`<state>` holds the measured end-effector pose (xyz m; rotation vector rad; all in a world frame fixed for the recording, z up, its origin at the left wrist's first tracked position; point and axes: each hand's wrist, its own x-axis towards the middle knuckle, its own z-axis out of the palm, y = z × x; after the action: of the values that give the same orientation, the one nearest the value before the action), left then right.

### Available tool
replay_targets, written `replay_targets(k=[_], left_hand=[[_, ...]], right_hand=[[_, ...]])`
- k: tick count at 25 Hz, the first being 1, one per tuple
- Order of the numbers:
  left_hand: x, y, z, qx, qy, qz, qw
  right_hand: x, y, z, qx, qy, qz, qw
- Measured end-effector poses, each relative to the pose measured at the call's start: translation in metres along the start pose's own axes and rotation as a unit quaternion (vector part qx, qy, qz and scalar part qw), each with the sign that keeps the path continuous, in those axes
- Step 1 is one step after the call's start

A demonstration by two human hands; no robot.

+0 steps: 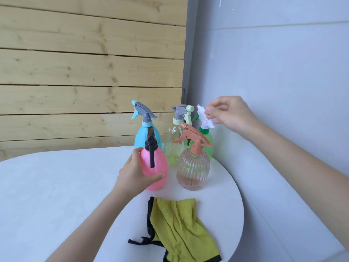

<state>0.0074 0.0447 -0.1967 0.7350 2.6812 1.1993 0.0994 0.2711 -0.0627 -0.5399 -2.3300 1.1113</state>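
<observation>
the left hand (132,173) grips the pink egg-shaped plastic spray bottle (157,167), fingers curled behind its body and the thumb laid across the lower front. this bottle stands upright at the front left of a cluster of 5 bottles on the round white table (56,186), and its black trigger head (151,144) points toward the camera.

the right hand (232,114) hovers at the white trigger head (203,116) of the translucent green plastic spray bottle (207,138), which stands at the back right of the cluster. its fingers are loosely curled and blurred at the tips. they reach the white head, but i cannot tell whether they pinch it or only brush it.

just in front of the green bottle stands a clear ribbed spray bottle with a terracotta trigger head (192,171), beside the pink one but apart from it. behind are a light blue spray bottle with a grey trigger (141,137) and a pale yellow-green see-through spray bottle (172,146).

a crumpled yellow-green cloth with black edging (179,224) lies on the table near its front edge. a pale wooden plank wall (85,63) stands behind, and a grey wall (273,53) to the right.
</observation>
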Motion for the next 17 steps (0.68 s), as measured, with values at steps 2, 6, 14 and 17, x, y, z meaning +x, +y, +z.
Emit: replay_targets(k=[2, 6, 14, 17], left_hand=[[0.003, 0.002, -0.002, 0.017, -0.011, -0.007, 1.0], [0.007, 0.006, -0.008, 0.049, -0.026, -0.01, 0.998], [0.008, 0.003, -0.004, 0.054, -0.013, -0.007, 0.998], [0.008, 0.002, -0.003, 0.055, -0.005, -0.008, 0.998]], right_hand=[[0.016, -0.003, -0.005, -0.051, 0.039, -0.007, 0.998], [0.038, 0.013, 0.007, -0.151, -0.002, 0.037, 0.988], [0.043, 0.048, 0.047, -0.129, 0.008, 0.048, 0.99], [0.045, 0.051, 0.05, -0.147, 0.02, 0.037, 0.988]])
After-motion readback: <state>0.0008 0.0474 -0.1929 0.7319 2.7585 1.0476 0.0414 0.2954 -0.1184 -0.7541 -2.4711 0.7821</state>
